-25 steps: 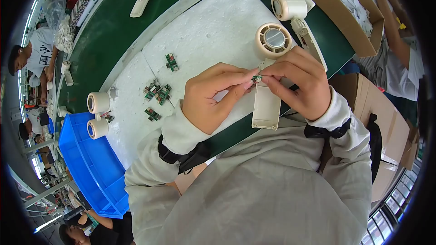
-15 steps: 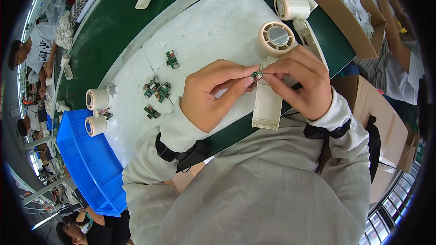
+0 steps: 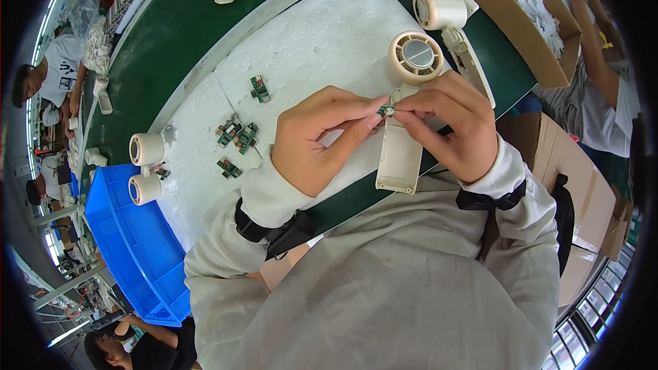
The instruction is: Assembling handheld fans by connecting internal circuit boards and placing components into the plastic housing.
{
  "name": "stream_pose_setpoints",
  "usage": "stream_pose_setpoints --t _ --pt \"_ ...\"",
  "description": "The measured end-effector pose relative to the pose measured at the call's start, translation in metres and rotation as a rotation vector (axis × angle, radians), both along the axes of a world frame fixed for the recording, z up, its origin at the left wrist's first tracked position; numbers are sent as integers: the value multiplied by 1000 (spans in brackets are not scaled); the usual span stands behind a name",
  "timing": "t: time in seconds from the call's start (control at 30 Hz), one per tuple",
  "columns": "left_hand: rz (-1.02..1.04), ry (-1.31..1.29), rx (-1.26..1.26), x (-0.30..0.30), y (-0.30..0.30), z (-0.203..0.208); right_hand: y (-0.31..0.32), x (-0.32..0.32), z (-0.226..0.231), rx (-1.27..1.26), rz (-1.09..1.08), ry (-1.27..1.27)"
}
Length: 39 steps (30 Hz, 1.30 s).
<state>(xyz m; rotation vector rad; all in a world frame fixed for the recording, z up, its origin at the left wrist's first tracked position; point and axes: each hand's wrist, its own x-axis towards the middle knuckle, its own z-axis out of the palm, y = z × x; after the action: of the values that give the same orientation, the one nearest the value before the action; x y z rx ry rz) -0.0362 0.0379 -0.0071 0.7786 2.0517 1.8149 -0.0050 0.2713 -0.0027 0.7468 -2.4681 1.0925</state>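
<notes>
A small green circuit board [image 3: 386,110] is pinched between the thumb and fingers of my left hand [image 3: 322,138]. My right hand [image 3: 456,123] meets it from the other side, thumb and forefinger pressed together at the board's edge; what they grip is too small to make out. Beneath my fingertips lies a cream handheld fan's open handle shell [image 3: 399,157], its hollow side up and its lower end toward me. The round fan head [image 3: 416,56], with a silver disc in its middle, sits just beyond my right fingers. My hands hide where head and handle meet.
Several circuit boards [image 3: 245,138] lie on the white foam sheet [image 3: 308,38]. Left are two fan heads [image 3: 145,149] and a blue divided tray [image 3: 137,247]. More fan parts [image 3: 440,10] and a carton of white pieces [image 3: 562,68] stand far right. A green conveyor belt [image 3: 164,48] curves behind.
Both hands have shifted very slightly left and away from me, still together at the board. The handle shell's near end has swung a little left. Fan parts on the belt have moved along.
</notes>
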Motion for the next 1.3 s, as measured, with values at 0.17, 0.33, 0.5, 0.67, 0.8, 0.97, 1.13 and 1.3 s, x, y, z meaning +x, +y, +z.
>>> stream_pose_setpoints --t 0.17,0.33,0.5,0.67,0.8,0.97,1.13,1.3 --pt "68 79 -20 4 2 2 -8 5 0 -36 -63 -22" --pt "198 108 -156 40 3 25 -10 19 9 -58 -63 -79" --pt "304 -108 -55 81 -5 20 -29 48 14 -147 -43 -172" --pt "304 -298 103 90 -14 1 -39 61 17 -95 -78 -271" --pt "283 -142 51 87 -14 -1 -35 56 18 -47 -51 -223" --pt "305 88 -79 92 -14 0 -40 59 18 -16 -67 -198" --pt "453 352 -187 106 0 -9 -53 69 21 -152 -160 -296" --pt "590 556 -237 106 25 -23 -63 75 11 -286 -323 -332"
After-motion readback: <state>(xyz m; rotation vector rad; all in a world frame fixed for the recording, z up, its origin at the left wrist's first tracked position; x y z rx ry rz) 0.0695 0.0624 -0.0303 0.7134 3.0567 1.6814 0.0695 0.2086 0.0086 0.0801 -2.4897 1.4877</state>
